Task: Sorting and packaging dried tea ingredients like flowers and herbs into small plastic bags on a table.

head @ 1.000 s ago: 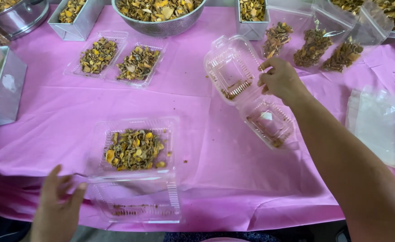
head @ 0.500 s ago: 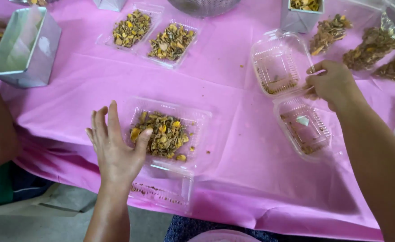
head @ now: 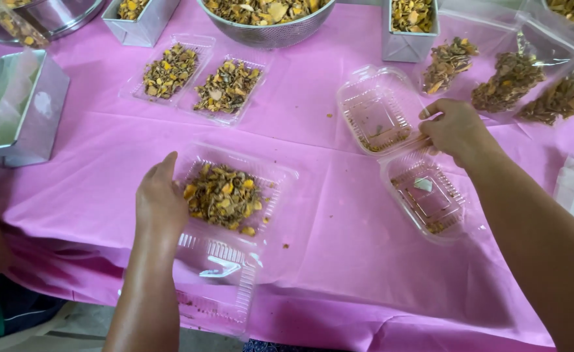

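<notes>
Head view is showing the left hand (head: pixel 162 202) lying flat and open against the full clear box (head: pixel 228 195) to steady it, while the right hand (head: pixel 455 129) is pinching the empty clear box (head: pixel 401 153) at its hinge so it stays open on the pink cloth (head: pixel 326 221).

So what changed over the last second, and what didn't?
The left hand came up from the table edge to the left rim of the filled clamshell tray. The right hand brought the empty clamshell down onto the pink cloth, keeping hold at its hinge. The filled tray stayed put.
</notes>
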